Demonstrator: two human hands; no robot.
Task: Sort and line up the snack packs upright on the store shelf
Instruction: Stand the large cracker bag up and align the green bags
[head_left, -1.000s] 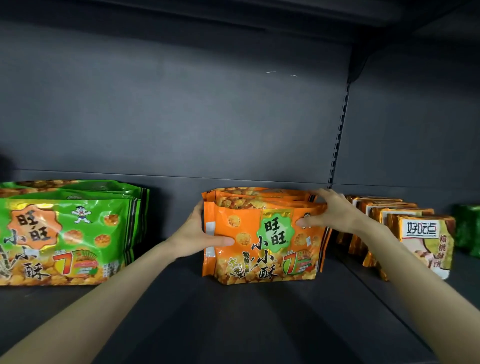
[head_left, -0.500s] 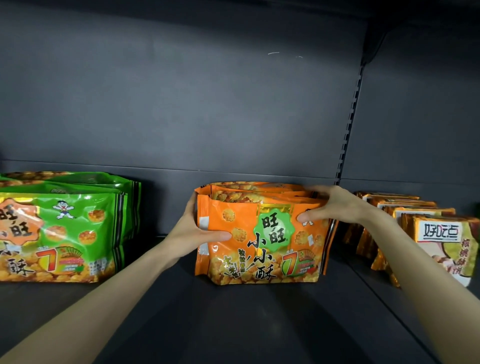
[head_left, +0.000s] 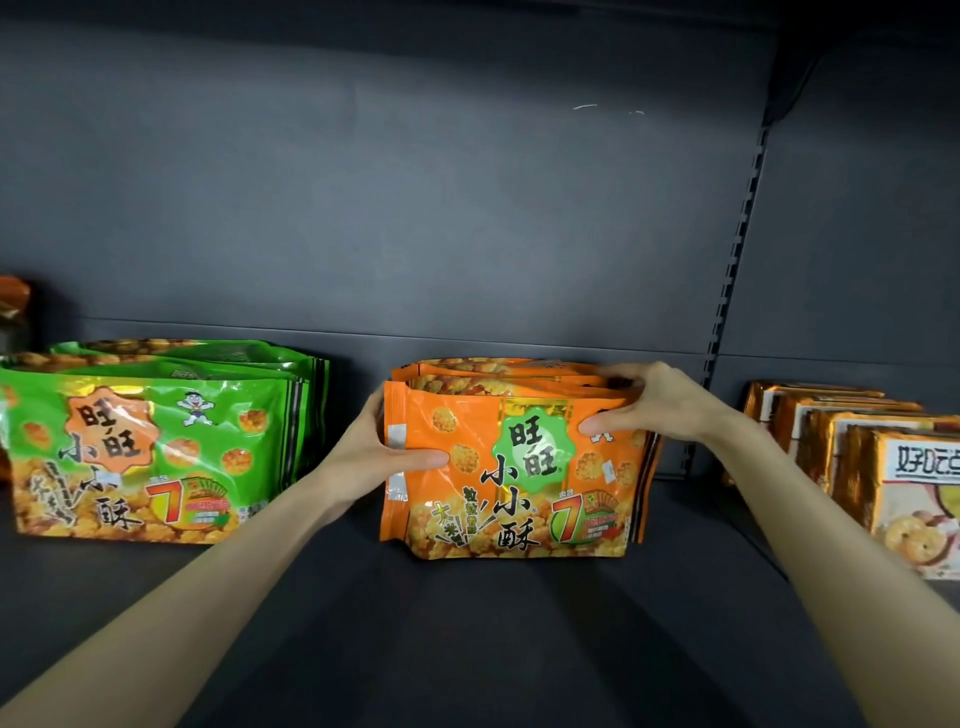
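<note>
Dark grey store shelf, seen from the front and slightly above, with a bare near portion toward the viewer. Two bare forearms extend from the lower corners toward the orange snack packs, a short row standing upright at mid-shelf, faces forward, one behind another. The row lies straight ahead of both hands and between them. The long axis of each pack runs left to right, parallel to the shelf's front edge, while the row itself extends back toward the rear panel.

The left hand clasps the row's left end: the thumb lies flat across the front pack's face, and the fingers pass behind the side seam, out of sight. The right hand clasps the upper right corner, thumb pressed on the front face and fingers curled over the tops of the packs behind. The two hands are about equally close. The right sits higher and the left lower, so together they bracket the bundle.

The step in hand is judged to be squaring or shifting the whole row as one block. Any such move depends on the clasp from both ends holding the glossy film packs together.

To the left, well apart, stand the green snack packs, also upright. To the right are the boxed snacks, in a receding file. Beyond are the rear panel and a slotted upright.
</note>
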